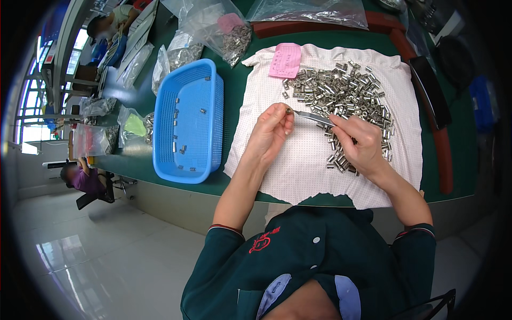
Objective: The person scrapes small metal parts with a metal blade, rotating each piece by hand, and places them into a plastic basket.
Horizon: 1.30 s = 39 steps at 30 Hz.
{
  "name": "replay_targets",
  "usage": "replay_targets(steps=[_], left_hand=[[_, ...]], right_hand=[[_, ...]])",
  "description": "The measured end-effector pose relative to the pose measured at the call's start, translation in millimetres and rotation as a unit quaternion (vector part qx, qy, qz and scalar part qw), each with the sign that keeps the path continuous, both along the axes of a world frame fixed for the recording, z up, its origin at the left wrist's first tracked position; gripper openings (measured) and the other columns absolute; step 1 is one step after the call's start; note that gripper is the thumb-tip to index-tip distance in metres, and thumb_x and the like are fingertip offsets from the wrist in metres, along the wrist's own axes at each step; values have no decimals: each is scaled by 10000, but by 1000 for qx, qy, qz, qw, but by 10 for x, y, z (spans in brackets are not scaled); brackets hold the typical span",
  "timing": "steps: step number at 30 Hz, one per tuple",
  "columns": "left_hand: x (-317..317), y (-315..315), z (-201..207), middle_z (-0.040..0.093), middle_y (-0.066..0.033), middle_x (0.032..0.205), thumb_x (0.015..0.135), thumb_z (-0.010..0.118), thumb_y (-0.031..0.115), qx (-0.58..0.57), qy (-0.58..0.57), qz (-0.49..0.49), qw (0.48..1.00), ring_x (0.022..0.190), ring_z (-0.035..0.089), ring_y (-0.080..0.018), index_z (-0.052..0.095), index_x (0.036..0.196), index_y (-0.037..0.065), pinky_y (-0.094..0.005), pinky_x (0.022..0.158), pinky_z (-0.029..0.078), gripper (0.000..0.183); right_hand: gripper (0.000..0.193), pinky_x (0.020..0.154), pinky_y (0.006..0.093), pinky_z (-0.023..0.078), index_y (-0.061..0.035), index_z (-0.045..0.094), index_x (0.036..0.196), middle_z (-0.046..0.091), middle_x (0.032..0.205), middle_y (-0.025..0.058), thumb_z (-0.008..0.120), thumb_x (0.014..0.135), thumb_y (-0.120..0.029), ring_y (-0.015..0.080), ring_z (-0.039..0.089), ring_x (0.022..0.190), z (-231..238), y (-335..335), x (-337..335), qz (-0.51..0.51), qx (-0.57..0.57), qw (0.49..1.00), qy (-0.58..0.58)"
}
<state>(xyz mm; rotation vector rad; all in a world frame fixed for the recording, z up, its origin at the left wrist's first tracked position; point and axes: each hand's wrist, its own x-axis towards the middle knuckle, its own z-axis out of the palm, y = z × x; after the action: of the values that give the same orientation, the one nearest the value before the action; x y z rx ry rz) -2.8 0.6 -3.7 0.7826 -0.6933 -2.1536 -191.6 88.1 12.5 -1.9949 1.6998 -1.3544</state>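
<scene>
Our left hand (270, 133) is pinching a small part (289, 111) — our right hand (364, 143) is gripping a metal tool (314, 118), near shiny tubes (341, 92).

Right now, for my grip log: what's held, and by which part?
Right hand: slim metal tool, held by its rear part. Left hand: small piece, gripped part too small to tell.

**Covered, cropped and too fine to read**

The left grip (270, 130) covers most of a small piece (289, 111), too tiny to identify. The right grip (362, 141) hides the rear of a slim metal tool (310, 116). Print on the pink slip (285, 60) is illegible; the top edge crops a clear bag (309, 12).
</scene>
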Motion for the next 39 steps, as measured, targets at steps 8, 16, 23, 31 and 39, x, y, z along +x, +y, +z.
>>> replay_targets(steps=[8, 16, 23, 31, 39], left_hand=[[-8, 6, 23, 541, -28, 722, 869, 527, 173, -8, -12, -7, 1000, 605, 471, -77, 529, 861, 39, -189, 569, 401, 135], [12, -9, -14, 538, -22, 719, 870, 525, 173, -50, -12, -20, 998, 605, 471, -68, 543, 872, 20, -180, 562, 395, 155], [-32, 36, 18, 527, -25, 665, 889, 493, 192, -21, -51, -2, 998, 584, 448, -64, 529, 890, -2, -167, 527, 360, 197], [-29, 36, 43, 528, -10, 658, 877, 515, 207, -27, -56, -17, 998, 550, 443, -57, 551, 846, 25, -180, 502, 352, 188], [-13, 28, 42, 513, -2, 639, 880, 509, 226, -28, -72, -21, 997, 531, 421, -51, 544, 801, 39, -181, 481, 324, 206]], right_hand=[[165, 396, 289, 376, -44, 660, 886, 522, 544, 73, 641, 723, -60, 174, 489, 417, -29, 8, 17, 11, 28, 999, -40], [164, 409, 288, 390, -32, 654, 892, 541, 561, 86, 631, 730, -43, 184, 498, 429, -44, 12, 39, 31, 58, 993, -97], [235, 411, 285, 386, -58, 642, 919, 466, 544, 42, 656, 684, -60, 161, 484, 462, -63, -41, -38, 18, -46, 994, 94], [311, 467, 299, 377, -51, 641, 945, 468, 590, 33, 688, 638, -68, 179, 486, 527, -72, -46, -69, -1, -108, 976, 188], [319, 459, 296, 367, -52, 643, 943, 464, 583, 31, 686, 627, -60, 174, 480, 518, -40, -46, -69, 5, -122, 972, 200]])
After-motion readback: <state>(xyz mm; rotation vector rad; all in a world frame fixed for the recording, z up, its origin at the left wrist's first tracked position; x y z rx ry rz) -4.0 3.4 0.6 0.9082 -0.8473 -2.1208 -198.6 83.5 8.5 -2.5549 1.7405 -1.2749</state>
